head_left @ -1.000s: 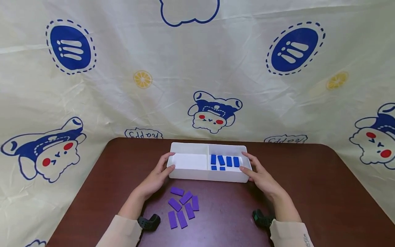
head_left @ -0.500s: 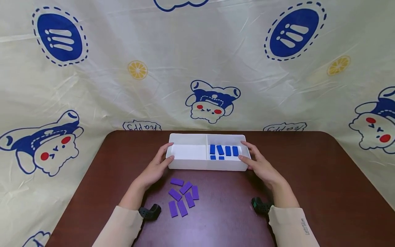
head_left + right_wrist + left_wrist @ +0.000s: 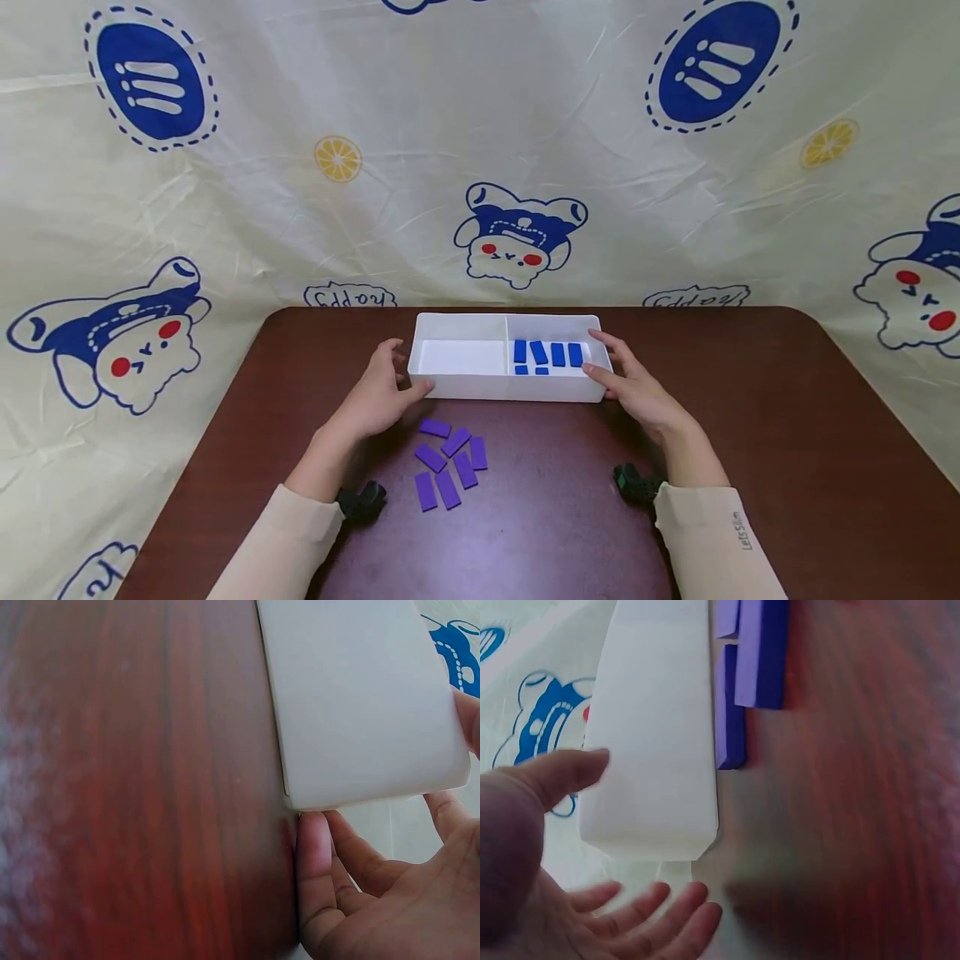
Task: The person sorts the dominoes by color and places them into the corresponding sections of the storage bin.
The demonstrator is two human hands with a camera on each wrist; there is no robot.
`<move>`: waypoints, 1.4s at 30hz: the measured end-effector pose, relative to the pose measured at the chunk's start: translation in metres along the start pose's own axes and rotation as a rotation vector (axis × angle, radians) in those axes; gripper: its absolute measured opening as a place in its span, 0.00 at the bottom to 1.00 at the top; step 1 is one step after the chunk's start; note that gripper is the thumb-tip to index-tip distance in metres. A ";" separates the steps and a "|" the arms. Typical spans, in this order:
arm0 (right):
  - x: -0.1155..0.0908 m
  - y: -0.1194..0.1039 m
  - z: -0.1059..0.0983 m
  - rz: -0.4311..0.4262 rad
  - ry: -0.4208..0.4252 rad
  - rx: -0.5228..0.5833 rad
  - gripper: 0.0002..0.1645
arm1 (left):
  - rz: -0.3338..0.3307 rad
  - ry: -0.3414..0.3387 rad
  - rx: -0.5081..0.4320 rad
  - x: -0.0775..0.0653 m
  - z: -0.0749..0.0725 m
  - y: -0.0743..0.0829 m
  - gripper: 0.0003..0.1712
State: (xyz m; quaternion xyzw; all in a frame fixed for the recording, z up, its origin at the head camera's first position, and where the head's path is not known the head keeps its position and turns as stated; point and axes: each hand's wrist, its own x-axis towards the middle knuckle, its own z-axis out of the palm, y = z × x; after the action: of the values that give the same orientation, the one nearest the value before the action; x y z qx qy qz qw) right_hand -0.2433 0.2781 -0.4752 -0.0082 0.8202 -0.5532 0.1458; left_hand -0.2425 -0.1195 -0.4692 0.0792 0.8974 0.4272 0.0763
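A long white tray [image 3: 465,387] with two compartments sits near the table's back edge. In its right compartment lie several blue blocks [image 3: 558,355]; its left compartment shows a bare white floor. My left hand [image 3: 378,392] is at the tray's left end, fingers parted and off the end wall in the left wrist view, thumb beside the front wall. At the other end my right hand [image 3: 645,396] holds the tray, thumb over the front corner and fingertips against the end wall, low down in the right wrist view.
Several purple blocks [image 3: 447,490] lie loosely grouped on the brown table [image 3: 555,500], in front of the tray's left half. A pale printed cloth [image 3: 405,225] hangs behind the table. Each wrist wears a dark band with a camera.
My left hand has loosened from the tray's left end, its fingers moving outward. The right hand keeps its place. The whole scene has shifted upward in the head view; the blocks stay put.
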 end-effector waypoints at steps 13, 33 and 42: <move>0.002 0.003 -0.001 0.006 -0.002 -0.009 0.47 | -0.095 -0.055 0.345 -0.029 0.011 0.017 0.29; -0.001 0.003 0.001 0.018 0.003 -0.012 0.47 | -0.054 -0.012 0.458 -0.034 0.030 0.019 0.29; -0.001 0.005 0.001 0.035 0.008 -0.018 0.48 | -0.014 -0.012 0.490 -0.032 0.026 0.021 0.25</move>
State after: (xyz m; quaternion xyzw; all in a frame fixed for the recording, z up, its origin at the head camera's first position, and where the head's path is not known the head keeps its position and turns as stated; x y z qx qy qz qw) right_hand -0.2410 0.2791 -0.4796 0.0072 0.8258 -0.5429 0.1522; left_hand -0.2041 -0.0931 -0.4671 0.0917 0.9743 0.1957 0.0628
